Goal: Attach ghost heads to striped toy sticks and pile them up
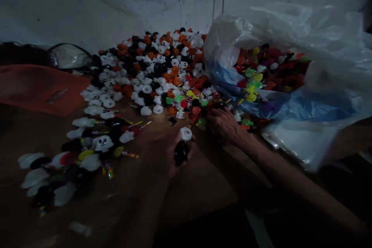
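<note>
Toys, small plastic figures in white, black and orange, make up the largest mass, a wide heap spreading across the upper centre of the frame to the foot of the wall, with brighter green, red and yellow ones along its lower right edge. Next in bulk is the clear plastic bag at the upper right, gaping open, with many coloured pieces inside. Judged by these two stocks alone, most of the work looks left to do. An orange sheet lies flat at the left edge. Smaller than the heap is a loose group at the lower left of the brown table, white and black pieces lying well apart from the main stock; several there show striped ends, so this looks like the share already done, though I cannot tell whether all of it is finished. Two hands work apart from each other near the centre: the left hand is curled around a white toy and a black toy, while the right hand reaches at the heap's lower right edge, its grip too dark to tell. Smallest are the striped strips, sticking out toward the middle.
</note>
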The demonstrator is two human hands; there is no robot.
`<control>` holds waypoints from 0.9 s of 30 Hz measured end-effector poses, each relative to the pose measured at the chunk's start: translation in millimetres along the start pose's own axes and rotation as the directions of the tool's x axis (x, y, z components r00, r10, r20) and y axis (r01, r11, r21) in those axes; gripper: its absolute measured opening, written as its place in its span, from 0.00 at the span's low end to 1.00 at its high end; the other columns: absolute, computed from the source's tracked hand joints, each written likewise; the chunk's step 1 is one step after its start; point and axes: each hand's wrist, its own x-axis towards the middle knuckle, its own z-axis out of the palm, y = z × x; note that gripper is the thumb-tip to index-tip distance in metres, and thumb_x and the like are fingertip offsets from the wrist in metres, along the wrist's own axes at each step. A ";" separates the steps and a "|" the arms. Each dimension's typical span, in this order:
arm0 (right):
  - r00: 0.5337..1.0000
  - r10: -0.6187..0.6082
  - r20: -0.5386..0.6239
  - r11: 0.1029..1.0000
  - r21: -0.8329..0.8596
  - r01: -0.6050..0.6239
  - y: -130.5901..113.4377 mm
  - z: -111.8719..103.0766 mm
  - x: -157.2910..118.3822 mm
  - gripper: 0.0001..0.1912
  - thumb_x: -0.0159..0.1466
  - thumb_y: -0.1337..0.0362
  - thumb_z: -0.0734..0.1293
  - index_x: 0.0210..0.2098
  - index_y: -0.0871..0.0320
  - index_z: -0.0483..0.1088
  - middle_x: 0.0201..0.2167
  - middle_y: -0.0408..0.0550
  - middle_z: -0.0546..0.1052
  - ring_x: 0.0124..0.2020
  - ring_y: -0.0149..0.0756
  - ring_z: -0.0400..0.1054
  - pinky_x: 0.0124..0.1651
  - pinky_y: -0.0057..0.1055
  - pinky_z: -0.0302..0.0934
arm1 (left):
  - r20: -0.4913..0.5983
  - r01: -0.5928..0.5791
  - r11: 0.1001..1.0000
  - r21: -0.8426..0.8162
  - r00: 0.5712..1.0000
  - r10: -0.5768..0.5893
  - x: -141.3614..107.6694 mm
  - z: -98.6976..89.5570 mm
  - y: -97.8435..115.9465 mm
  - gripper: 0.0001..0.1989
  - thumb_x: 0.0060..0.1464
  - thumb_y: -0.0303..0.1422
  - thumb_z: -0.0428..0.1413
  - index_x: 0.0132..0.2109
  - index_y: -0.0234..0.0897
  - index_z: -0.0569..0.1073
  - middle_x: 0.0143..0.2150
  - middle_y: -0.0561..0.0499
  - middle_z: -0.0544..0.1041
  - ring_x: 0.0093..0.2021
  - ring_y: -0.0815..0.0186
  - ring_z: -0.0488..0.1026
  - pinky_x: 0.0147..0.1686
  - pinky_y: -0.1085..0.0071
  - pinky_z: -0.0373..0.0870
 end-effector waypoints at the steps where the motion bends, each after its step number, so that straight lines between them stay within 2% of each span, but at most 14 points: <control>1: 0.999 -0.005 -0.034 1.000 -0.003 0.005 -4.5 -7.2 2.5 0.07 0.63 0.65 0.60 0.37 0.58 0.69 0.41 0.53 0.69 0.43 0.41 0.60 0.46 0.37 0.49 | 0.008 -0.007 1.000 0.009 1.000 0.007 0.3 -1.6 -1.0 0.22 0.55 0.45 0.52 0.53 0.38 0.66 0.36 0.50 0.70 0.18 0.76 0.64 0.09 0.81 0.54; 4: 0.994 -0.037 -0.106 0.998 0.049 0.043 -19.9 -26.1 0.5 0.06 0.64 0.66 0.58 0.36 0.59 0.65 0.37 0.51 0.69 0.39 0.38 0.60 0.42 0.34 0.49 | 0.023 -0.057 0.997 0.046 0.998 0.056 2.0 -7.2 -5.0 0.23 0.56 0.49 0.50 0.51 0.37 0.66 0.34 0.51 0.69 0.17 0.76 0.64 0.09 0.81 0.53; 8: 0.996 -0.053 -0.078 0.980 0.187 0.066 -37.8 -33.9 -18.5 0.05 0.64 0.69 0.57 0.39 0.58 0.62 0.32 0.44 0.69 0.31 0.31 0.60 0.32 0.29 0.46 | -0.044 -0.089 0.992 0.092 0.995 0.094 2.6 -9.7 -8.7 0.23 0.55 0.51 0.49 0.46 0.36 0.67 0.31 0.54 0.68 0.17 0.76 0.64 0.09 0.81 0.52; 11: 0.999 -0.030 -0.042 0.975 0.218 0.039 -45.9 -31.3 -28.9 0.07 0.68 0.64 0.55 0.41 0.57 0.62 0.34 0.43 0.70 0.33 0.31 0.63 0.31 0.29 0.45 | -0.085 -0.122 0.972 0.200 0.986 0.141 1.4 -6.4 -9.3 0.22 0.56 0.51 0.48 0.44 0.36 0.68 0.28 0.54 0.68 0.16 0.75 0.63 0.09 0.81 0.52; 14: 0.999 -0.036 0.000 0.976 0.216 0.035 -49.8 -28.7 -31.6 0.11 0.69 0.58 0.54 0.40 0.56 0.63 0.34 0.43 0.71 0.33 0.32 0.65 0.29 0.30 0.45 | -0.137 -0.116 0.942 0.315 0.977 0.166 -0.4 -2.5 -9.3 0.23 0.55 0.51 0.50 0.48 0.37 0.68 0.24 0.56 0.66 0.15 0.74 0.63 0.09 0.81 0.53; 18: 0.999 -0.041 -0.031 0.976 0.214 0.046 -52.0 -27.7 -34.1 0.13 0.69 0.57 0.54 0.39 0.57 0.64 0.32 0.43 0.71 0.32 0.31 0.65 0.29 0.30 0.44 | -0.155 -0.113 0.912 0.395 0.970 0.187 -2.2 -2.3 -10.7 0.25 0.54 0.49 0.52 0.53 0.38 0.67 0.28 0.54 0.69 0.16 0.75 0.64 0.10 0.81 0.55; 23: 0.999 -0.006 0.050 0.979 0.205 -0.005 -53.9 -30.8 -40.1 0.09 0.68 0.62 0.56 0.40 0.58 0.66 0.33 0.44 0.72 0.30 0.31 0.65 0.28 0.29 0.46 | -0.093 -0.127 0.899 0.419 0.979 0.181 -3.2 -4.4 -15.2 0.22 0.55 0.47 0.52 0.52 0.40 0.67 0.29 0.54 0.69 0.17 0.74 0.64 0.11 0.80 0.56; 27: 0.991 -0.065 0.120 0.970 0.239 0.035 -54.5 -33.9 -43.5 0.10 0.67 0.68 0.57 0.45 0.59 0.66 0.38 0.48 0.72 0.37 0.33 0.66 0.32 0.28 0.52 | -0.105 -0.079 0.864 0.498 0.983 0.150 -5.5 -1.1 -13.7 0.21 0.56 0.46 0.51 0.51 0.40 0.68 0.33 0.52 0.70 0.18 0.75 0.63 0.12 0.79 0.56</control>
